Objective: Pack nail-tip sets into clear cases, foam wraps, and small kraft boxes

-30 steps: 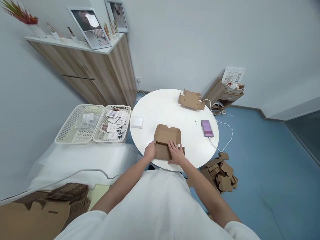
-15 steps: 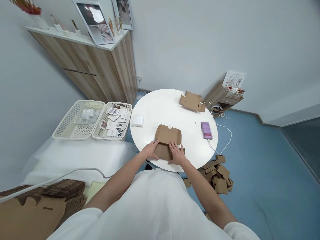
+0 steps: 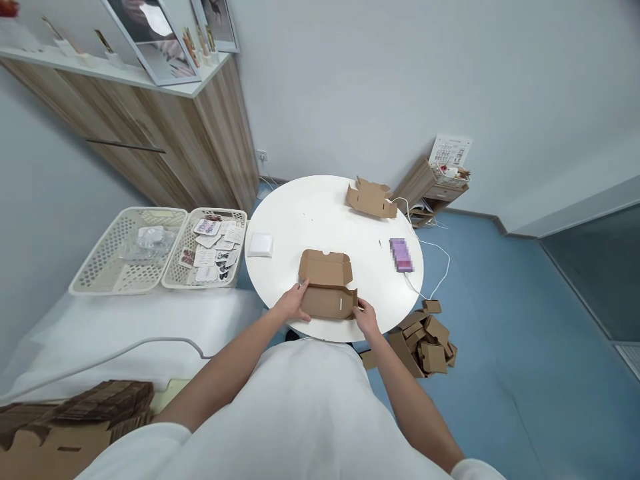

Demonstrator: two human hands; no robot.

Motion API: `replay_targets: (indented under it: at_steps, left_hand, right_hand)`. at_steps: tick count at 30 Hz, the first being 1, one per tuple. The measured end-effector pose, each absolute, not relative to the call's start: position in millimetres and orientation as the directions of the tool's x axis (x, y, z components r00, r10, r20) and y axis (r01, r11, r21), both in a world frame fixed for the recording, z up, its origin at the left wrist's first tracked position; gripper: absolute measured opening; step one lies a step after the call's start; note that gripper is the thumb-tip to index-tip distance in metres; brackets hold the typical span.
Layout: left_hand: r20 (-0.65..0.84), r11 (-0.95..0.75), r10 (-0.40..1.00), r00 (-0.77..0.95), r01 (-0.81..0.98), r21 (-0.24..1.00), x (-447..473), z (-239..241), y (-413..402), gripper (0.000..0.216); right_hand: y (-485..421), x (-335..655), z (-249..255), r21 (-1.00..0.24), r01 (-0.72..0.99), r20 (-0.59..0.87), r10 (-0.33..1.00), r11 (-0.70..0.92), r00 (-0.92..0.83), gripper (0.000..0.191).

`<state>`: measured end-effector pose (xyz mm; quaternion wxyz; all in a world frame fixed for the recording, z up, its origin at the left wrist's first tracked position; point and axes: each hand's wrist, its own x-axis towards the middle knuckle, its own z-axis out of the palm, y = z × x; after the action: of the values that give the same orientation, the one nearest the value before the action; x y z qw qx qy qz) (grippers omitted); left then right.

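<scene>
A brown cardboard box point(image 3: 320, 303), partly folded, lies near the front edge of the round white table, its lid panel point(image 3: 325, 269) spread out on the far side. My left hand point(image 3: 294, 302) grips the left end of the box, thumb by the fold and fingers lower down. At the right end, the fingers of my right hand point(image 3: 367, 316) are closed on the upright side flap. A small white slot or strip shows on the inner base. Toward the back of the table rests another part-folded cardboard piece point(image 3: 373, 199).
On the table point(image 3: 285, 213) are a white stack of sheets point(image 3: 261, 245) and a purple pixelated object point(image 3: 401, 255) with a cable. Two white baskets point(image 3: 167, 277) stand on the left. Folded boxes point(image 3: 433, 347) are piled low on the right, flat cardboard point(image 3: 60, 443) lower left.
My right hand has moved from pressing the middle fold to the right end of the box, uncovering the base. The right side flap now stands up. The view has shifted slightly.
</scene>
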<state>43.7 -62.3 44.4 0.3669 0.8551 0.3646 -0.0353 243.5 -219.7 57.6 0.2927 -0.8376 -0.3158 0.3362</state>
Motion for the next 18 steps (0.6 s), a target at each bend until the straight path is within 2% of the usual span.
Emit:
replay_targets:
  at_steps: [3, 8, 14, 18]
  left_hand:
    - [-0.348, -0.437, 0.611, 0.711, 0.67, 0.6, 47.4, 46.6, -65.4, 0.118]
    - [-0.346, -0.412, 0.626, 0.699, 0.673, 0.614, 54.7, 47.2, -74.9, 0.12]
    - [-0.343, -0.377, 0.65, 0.679, 0.679, 0.63, 56.3, 46.8, -78.9, 0.119]
    - [-0.345, -0.387, 0.64, 0.687, 0.676, 0.627, 54.7, 47.4, -77.7, 0.118]
  right_hand:
    - [-215.9, 236.8, 64.9, -0.696, 0.401, -0.301, 0.749, -0.596, 0.59, 0.043]
    - [-208.6, 224.2, 69.3, -0.583, 0.598, -0.21, 0.813, -0.55, 0.543, 0.041]
    - [-199.0, 235.0, 67.8, -0.604, 0.586, -0.273, 0.831, -0.54, 0.484, 0.04]
    - [-192.3, 245.9, 58.8, -0.55, 0.514, -0.34, 0.739, -0.658, 0.582, 0.036]
